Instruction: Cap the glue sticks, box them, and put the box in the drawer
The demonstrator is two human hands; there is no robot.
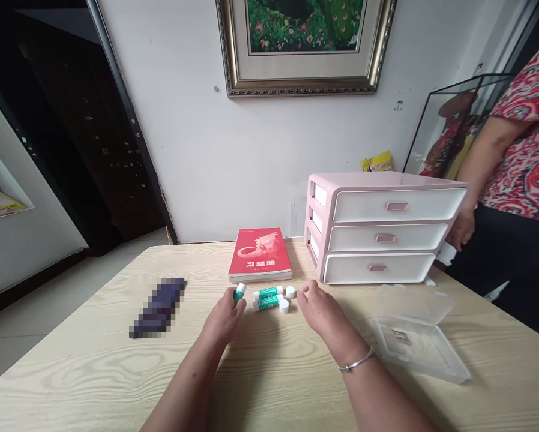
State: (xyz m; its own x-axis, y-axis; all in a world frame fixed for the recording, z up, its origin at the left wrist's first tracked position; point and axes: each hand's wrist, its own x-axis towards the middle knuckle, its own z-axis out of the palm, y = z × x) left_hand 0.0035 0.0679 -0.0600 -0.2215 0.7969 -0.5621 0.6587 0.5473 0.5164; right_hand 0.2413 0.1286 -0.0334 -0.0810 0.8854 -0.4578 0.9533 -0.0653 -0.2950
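Note:
My left hand [224, 315] is closed around a green glue stick [239, 293], which pokes up from my fingers just in front of a red book [260, 254]. Two more green glue sticks [267, 297] lie side by side on the wooden table [93, 372] between my hands. Two white caps [287, 299] rest at their right ends. My right hand [320, 309] lies on the table right of the caps, fingers curled with the tips close to them; I see nothing in it.
A pink three-drawer organizer [380, 231] stands at the back right, drawers closed. An open clear plastic case [416, 333] lies at the right. A dark blurred object [158, 307] sits at the left. Another person [517, 180] stands beside the table's right end.

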